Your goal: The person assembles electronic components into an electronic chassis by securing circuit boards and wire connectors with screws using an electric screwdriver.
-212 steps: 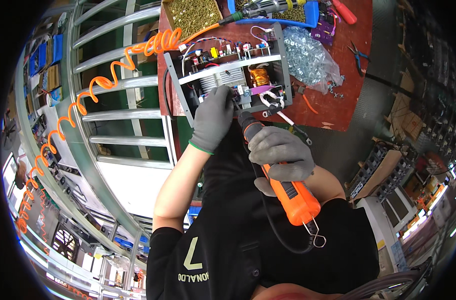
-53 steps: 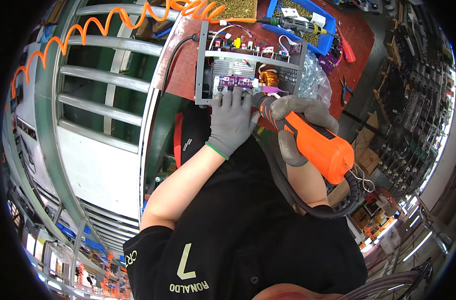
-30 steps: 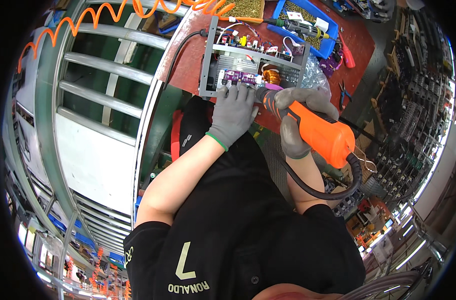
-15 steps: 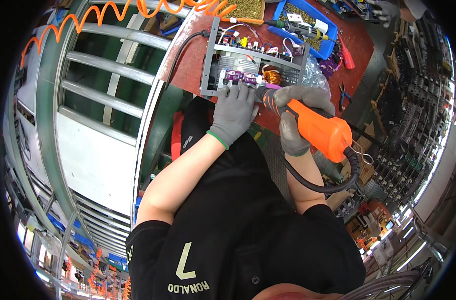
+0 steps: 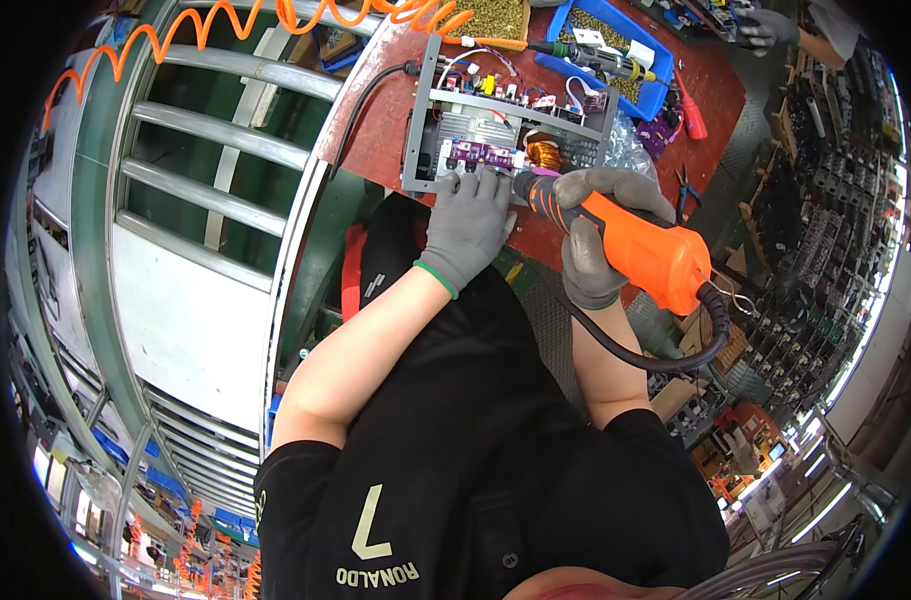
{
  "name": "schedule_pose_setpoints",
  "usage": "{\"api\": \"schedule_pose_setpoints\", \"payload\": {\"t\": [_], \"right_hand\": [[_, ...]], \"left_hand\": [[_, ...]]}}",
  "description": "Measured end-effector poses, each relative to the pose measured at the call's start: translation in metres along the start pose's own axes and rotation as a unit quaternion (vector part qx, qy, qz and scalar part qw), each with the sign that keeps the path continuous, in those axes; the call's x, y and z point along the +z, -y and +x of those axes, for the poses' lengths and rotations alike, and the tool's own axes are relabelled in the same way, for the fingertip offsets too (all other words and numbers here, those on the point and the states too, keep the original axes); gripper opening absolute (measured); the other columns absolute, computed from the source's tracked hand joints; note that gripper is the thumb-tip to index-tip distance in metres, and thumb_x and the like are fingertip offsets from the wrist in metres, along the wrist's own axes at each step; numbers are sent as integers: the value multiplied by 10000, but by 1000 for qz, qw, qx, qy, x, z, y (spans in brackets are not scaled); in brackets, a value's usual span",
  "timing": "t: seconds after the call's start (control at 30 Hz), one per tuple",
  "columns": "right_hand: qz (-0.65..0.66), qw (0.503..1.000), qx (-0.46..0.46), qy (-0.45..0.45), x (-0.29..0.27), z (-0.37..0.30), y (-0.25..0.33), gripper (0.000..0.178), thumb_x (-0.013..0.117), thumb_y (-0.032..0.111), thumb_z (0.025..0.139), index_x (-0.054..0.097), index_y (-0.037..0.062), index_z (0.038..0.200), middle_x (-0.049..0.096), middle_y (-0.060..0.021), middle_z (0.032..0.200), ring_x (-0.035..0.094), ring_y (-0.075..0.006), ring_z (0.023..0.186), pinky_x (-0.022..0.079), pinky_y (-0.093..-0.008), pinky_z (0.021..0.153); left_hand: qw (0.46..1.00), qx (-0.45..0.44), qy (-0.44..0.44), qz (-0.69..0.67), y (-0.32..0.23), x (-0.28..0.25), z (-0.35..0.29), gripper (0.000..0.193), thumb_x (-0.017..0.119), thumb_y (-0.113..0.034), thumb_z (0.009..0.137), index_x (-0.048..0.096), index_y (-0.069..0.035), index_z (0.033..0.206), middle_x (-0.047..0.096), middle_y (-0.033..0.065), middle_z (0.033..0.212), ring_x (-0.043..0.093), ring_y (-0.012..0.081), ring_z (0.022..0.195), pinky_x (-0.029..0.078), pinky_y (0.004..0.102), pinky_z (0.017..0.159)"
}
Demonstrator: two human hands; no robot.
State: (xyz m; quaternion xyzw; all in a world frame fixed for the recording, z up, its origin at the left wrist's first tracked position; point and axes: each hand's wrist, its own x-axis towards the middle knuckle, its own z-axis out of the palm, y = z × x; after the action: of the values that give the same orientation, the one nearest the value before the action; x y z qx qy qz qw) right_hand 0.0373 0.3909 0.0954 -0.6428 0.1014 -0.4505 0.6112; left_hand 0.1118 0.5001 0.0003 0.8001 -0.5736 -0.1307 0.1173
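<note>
My right hand (image 5: pixel 606 240), in a grey glove, is closed around an orange and black electric screwdriver (image 5: pixel 651 252). The tool lies slantwise, its front end at the near edge of an open metal chassis (image 5: pixel 416 140). At that same edge rests my left hand (image 5: pixel 469 225), also gloved, its fingers slightly apart and their tips touching the chassis by a purple circuit board (image 5: pixel 484 154). The screwdriver's tip and my left fingertips are partly hidden. Inside the chassis sit a silver heatsink (image 5: pixel 476 125), a copper-wound coil (image 5: pixel 544 154) and wiring.
Behind the chassis stands a blue bin (image 5: pixel 656 95) of small brass-coloured parts, with another tool lying across it. Red-handled tool (image 5: pixel 692 112), pliers (image 5: pixel 687 190) and clear plastic wrap (image 5: pixel 628 150) lie to the right. A roller conveyor (image 5: pixel 216 130) runs along the left. Another person's gloved hand (image 5: pixel 766 30) shows at far right.
The rear of the screwdriver has swung slightly right and down with my right hand, its front end staying at the chassis. My left hand barely moves. The other person's hand has moved slightly.
</note>
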Motion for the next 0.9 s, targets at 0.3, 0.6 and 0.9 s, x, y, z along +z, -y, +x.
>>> {"api": "schedule_pose_setpoints", "payload": {"t": [0.3,0.6,0.9], "right_hand": [[23,1000,11,-6,1,0,-3,452,639,-74,780,462,67,1171,596,-138,1012,626,-221,848,548,-383,759],[-54,999,4,5,5,0,2,468,735,51,751,479,69,1143,599,-140,1064,659,-243,823,568,-413,747],[-105,994,17,16,4,1,3,446,652,-24,732,454,53,1124,613,-145,994,654,-231,789,568,-393,739]], "left_hand": [[1000,3,18,7,0,-1,0,496,599,-370,866,545,-80,1265,565,104,1209,547,237,1099,379,447,967],[1000,8,-1,8,1,2,-1,482,600,-363,864,551,-80,1251,560,102,1197,549,245,1084,367,436,958],[1000,8,7,19,2,1,-1,469,609,-366,857,558,-85,1230,558,98,1186,547,239,1078,365,427,960]]}}
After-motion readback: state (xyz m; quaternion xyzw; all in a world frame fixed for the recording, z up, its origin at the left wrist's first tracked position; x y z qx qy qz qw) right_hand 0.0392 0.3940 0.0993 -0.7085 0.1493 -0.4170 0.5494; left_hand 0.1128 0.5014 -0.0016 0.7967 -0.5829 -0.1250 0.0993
